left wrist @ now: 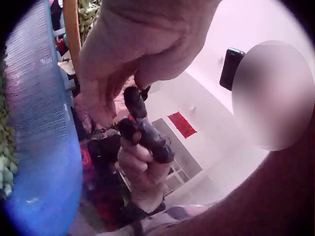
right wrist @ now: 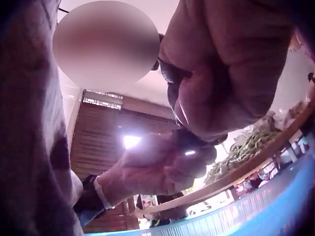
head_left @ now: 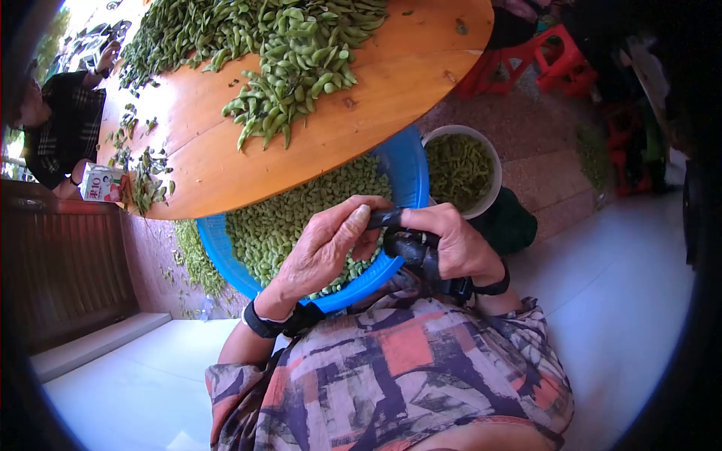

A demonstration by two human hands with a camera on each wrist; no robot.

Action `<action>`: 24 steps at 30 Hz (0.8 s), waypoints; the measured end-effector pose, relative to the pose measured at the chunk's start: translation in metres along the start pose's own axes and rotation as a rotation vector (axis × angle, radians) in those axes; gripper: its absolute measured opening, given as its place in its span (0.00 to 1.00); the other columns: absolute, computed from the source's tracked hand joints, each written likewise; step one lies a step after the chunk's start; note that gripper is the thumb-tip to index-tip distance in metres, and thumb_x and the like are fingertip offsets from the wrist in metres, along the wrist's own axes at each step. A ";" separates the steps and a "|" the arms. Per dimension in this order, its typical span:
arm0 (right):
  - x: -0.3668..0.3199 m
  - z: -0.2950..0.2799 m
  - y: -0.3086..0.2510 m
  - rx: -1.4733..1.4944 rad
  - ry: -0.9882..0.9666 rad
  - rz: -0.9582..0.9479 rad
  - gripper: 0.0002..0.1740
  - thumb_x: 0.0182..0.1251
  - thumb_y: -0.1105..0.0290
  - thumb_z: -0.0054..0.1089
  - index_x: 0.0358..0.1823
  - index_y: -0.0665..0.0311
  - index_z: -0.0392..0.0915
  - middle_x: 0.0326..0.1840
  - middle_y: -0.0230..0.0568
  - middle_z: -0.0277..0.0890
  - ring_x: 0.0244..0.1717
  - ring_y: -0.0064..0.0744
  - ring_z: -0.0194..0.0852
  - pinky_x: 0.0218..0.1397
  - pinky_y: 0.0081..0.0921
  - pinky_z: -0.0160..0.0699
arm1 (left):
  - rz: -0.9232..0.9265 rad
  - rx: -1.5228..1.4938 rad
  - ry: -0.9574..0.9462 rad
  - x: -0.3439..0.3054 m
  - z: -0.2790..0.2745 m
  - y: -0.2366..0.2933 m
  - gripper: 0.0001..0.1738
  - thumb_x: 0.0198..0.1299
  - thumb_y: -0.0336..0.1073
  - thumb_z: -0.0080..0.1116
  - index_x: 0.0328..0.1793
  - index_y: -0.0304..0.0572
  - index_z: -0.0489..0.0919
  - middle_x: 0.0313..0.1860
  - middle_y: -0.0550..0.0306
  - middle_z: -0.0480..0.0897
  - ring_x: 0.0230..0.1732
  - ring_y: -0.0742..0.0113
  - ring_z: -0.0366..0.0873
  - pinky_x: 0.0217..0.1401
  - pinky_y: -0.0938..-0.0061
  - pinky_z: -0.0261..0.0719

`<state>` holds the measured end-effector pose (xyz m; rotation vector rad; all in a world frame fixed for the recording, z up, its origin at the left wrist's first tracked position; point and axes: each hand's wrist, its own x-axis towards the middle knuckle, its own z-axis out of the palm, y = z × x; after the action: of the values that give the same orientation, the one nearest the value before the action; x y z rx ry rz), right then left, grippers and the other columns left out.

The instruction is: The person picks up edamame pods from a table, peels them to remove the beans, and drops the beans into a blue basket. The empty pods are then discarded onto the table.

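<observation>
In the head view the left hand (head_left: 323,244) and right hand (head_left: 451,244) meet above a blue basket (head_left: 410,169) of shelled green beans (head_left: 274,222). Black wrapping (head_left: 414,248) covers fingers of the right hand. The left thumb and fingers pinch a wrapped fingertip; any small thing between them is hidden. The right fingers are curled, with nothing visible in them. The left wrist view has the left hand (left wrist: 142,44) over the right hand (left wrist: 142,167). In the right wrist view, the right hand (right wrist: 226,69) is above the left hand (right wrist: 152,169).
An orange table (head_left: 376,98) bears heaped green pods (head_left: 301,68). Beyond the basket, a white bucket (head_left: 496,177) holds green pieces. Red stools (head_left: 560,60) stand at the upper right. A person (head_left: 71,113) sits at the far left by a white carton (head_left: 101,184).
</observation>
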<state>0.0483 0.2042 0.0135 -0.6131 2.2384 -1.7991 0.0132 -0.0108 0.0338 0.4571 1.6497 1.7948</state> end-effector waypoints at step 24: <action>0.030 0.001 0.001 0.166 -0.293 0.182 0.19 0.57 0.78 0.61 0.52 0.71 0.74 0.40 0.48 0.79 0.40 0.31 0.79 0.48 0.28 0.76 | 0.125 0.762 -0.123 0.003 -0.040 0.029 0.28 0.55 0.29 0.66 0.62 0.39 0.72 0.37 0.47 0.79 0.36 0.55 0.82 0.39 0.69 0.80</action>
<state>0.0220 0.1904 0.0156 -0.5771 1.8689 -1.6632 -0.0213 -0.0391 0.0559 0.9926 2.2151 1.1222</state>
